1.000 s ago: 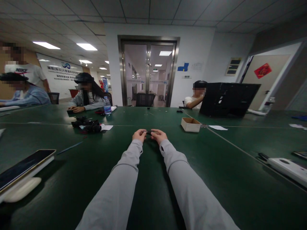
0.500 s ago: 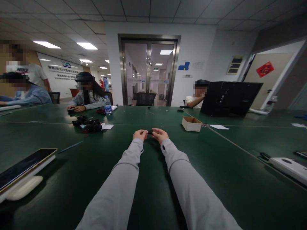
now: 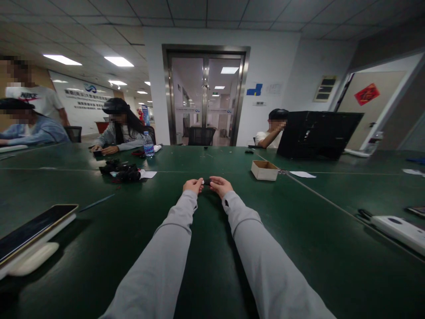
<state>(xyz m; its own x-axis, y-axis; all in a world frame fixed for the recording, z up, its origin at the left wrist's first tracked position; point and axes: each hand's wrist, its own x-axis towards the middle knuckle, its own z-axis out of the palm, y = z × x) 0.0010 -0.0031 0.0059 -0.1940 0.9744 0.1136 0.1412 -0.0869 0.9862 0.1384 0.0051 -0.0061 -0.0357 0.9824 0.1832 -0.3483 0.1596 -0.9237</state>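
Observation:
Both my arms stretch forward over the dark green table [image 3: 212,248]. Between my fingertips is a small black object [image 3: 206,182] with a light, silvery part at its left end; it is too small for me to name its kind. My left hand [image 3: 192,186] pinches the silvery end. The black end sits in the fingers of my right hand [image 3: 221,186]. Part of the object is hidden behind the fingers of both hands.
Right of my hands stands an open cardboard box [image 3: 264,171]. A tangle of black gear [image 3: 121,170] and a water bottle [image 3: 148,145] lie ahead left. A phone [image 3: 36,230] is near left, a white power strip [image 3: 398,230] right, a monitor [image 3: 318,135] beyond. Several people are around the table.
The silvery end of the black object now shows more clearly beside my left fingers. My hands have barely shifted, and the whole view has moved slightly.

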